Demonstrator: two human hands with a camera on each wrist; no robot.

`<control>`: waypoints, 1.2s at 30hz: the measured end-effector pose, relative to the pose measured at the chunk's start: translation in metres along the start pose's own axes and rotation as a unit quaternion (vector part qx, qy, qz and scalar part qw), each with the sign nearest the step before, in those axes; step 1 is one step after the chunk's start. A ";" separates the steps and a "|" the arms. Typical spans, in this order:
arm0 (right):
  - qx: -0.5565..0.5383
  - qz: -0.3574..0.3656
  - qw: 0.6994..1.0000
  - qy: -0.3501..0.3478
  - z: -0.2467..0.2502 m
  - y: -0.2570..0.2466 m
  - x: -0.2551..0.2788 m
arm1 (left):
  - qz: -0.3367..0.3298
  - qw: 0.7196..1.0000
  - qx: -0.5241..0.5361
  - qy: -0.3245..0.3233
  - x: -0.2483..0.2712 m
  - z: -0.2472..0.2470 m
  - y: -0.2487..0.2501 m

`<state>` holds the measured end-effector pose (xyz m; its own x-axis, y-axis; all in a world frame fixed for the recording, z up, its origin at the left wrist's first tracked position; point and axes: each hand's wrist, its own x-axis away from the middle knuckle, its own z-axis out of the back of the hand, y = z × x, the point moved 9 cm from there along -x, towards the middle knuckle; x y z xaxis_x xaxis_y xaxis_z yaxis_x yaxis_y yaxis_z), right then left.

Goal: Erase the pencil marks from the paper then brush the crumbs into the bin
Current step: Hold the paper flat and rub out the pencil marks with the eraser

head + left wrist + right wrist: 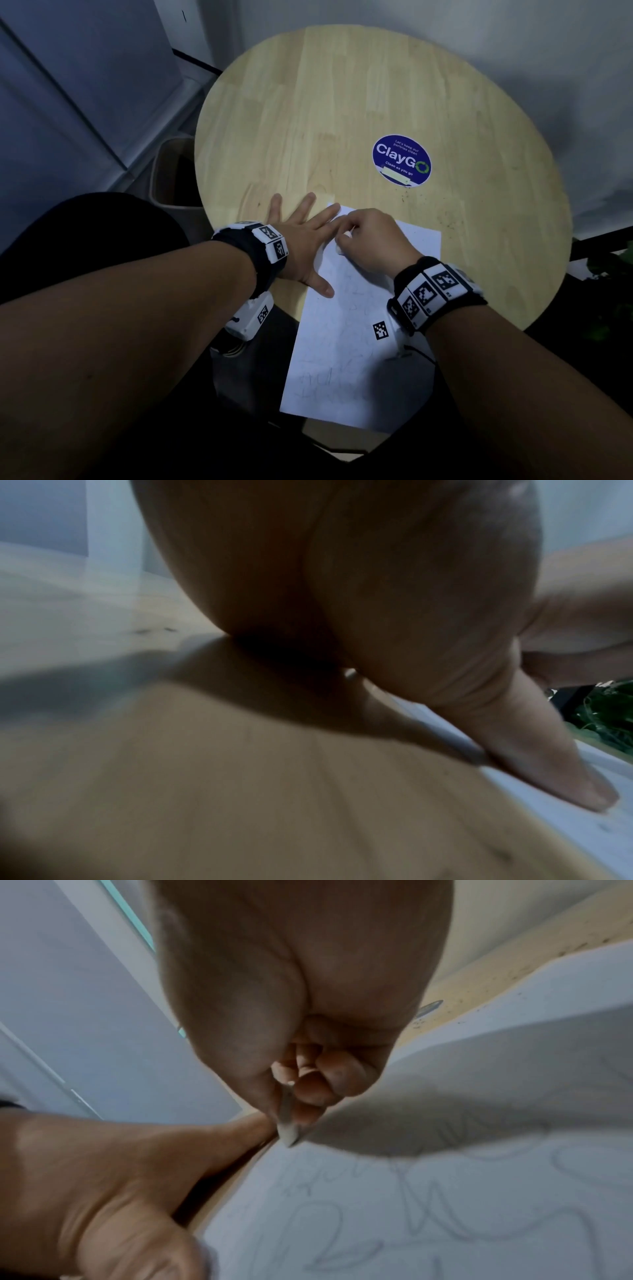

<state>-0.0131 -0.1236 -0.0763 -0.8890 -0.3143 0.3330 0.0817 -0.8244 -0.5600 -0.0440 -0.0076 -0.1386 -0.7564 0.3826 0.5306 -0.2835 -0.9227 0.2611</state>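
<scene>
A white sheet of paper (346,342) with faint pencil scribbles (428,1199) lies on the round wooden table (342,102), its near end hanging over the table's edge. My left hand (301,236) lies flat with fingers spread, pressing the paper's left edge; its thumb (534,750) rests on the sheet. My right hand (370,236) grips a small white eraser (287,1127), whose tip touches the paper near the far left corner. A beige bin (171,171) stands on the floor left of the table, partly hidden by it.
A round blue ClayGo sticker (401,160) is stuck on the table beyond the paper. Dark eraser crumbs (414,197) speckle the wood near it. A plant (603,274) sits off the right edge. Pale cabinet panels (68,85) stand to the left.
</scene>
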 end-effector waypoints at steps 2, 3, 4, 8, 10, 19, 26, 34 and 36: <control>0.009 0.011 0.998 -0.064 -0.012 -0.006 0.004 | 0.001 1.000 -0.003 -0.002 0.000 0.000 0.000; 0.013 0.010 0.995 -0.100 -0.019 -0.009 0.008 | 0.002 1.000 -0.006 -0.004 -0.001 0.000 0.000; 0.008 0.002 0.993 -0.114 -0.021 -0.009 0.010 | 0.002 1.000 -0.009 -0.005 -0.001 -0.001 0.000; -0.050 -0.031 0.998 -0.013 -0.002 -0.001 0.003 | 0.002 1.000 -0.009 -0.005 -0.001 -0.001 0.000; -0.063 -0.032 0.997 -0.031 -0.007 -0.004 0.006 | 0.003 1.000 -0.009 -0.009 0.000 0.000 0.000; -0.116 -0.084 0.990 -0.005 0.000 0.010 0.004 | 0.013 1.000 -0.013 -0.013 0.000 -0.001 0.000; -0.092 -0.066 0.994 0.001 0.000 0.006 0.005 | 0.010 1.000 -0.016 -0.018 -0.001 -0.001 0.000; -0.103 -0.057 0.993 -0.030 -0.009 0.001 0.008 | 0.013 0.999 -0.022 -0.027 -0.002 -0.002 0.000; -0.114 -0.067 0.991 0.016 0.001 0.005 0.007 | 0.017 0.999 -0.018 -0.027 -0.001 -0.002 0.000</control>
<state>-0.0188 -0.1304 -0.0764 -0.8994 -0.1904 0.3935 -0.1387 -0.7295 -0.6698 -0.0439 -0.0078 -0.1407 -0.7334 0.3518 0.5817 -0.2801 -0.9361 0.2129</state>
